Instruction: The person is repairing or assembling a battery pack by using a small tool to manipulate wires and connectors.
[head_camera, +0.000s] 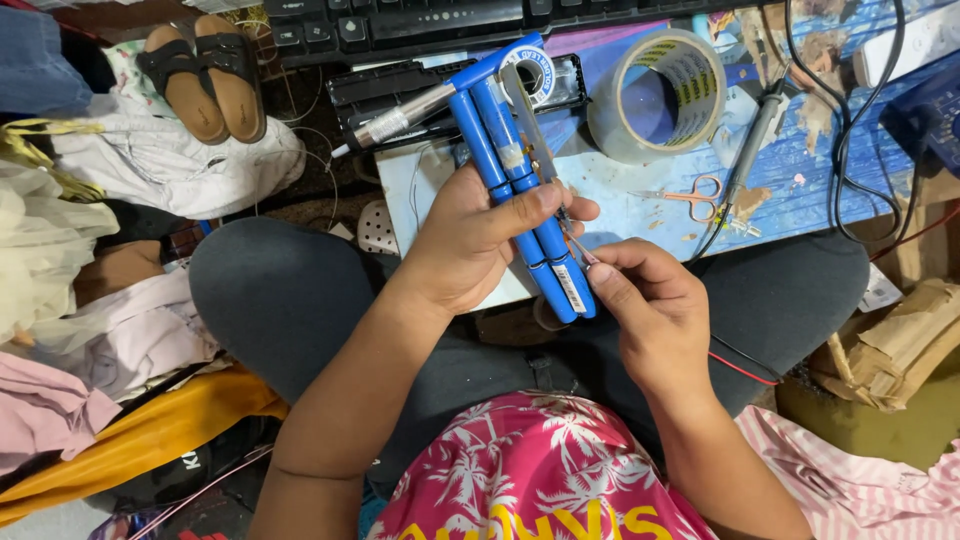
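Observation:
My left hand (470, 240) grips a bundle of long blue cylindrical cells (500, 140), held upright over my lap with the thumb across the front. A thin metal strip (540, 150) runs along the cells. My right hand (650, 310) pinches the lower end of that strip near the bottom of the bundle. A silver-tipped rod (400, 122) sticks out to the left behind the cells.
A blue work board (780, 190) ahead carries a big roll of clear tape (660, 95), a small tape roll (535, 70), small scissors (695, 197), a soldering iron (755, 140) and black cables (850, 150). A keyboard (450, 25) lies beyond. Sandals (205, 80) and clothes lie left; cardboard (890, 350) right.

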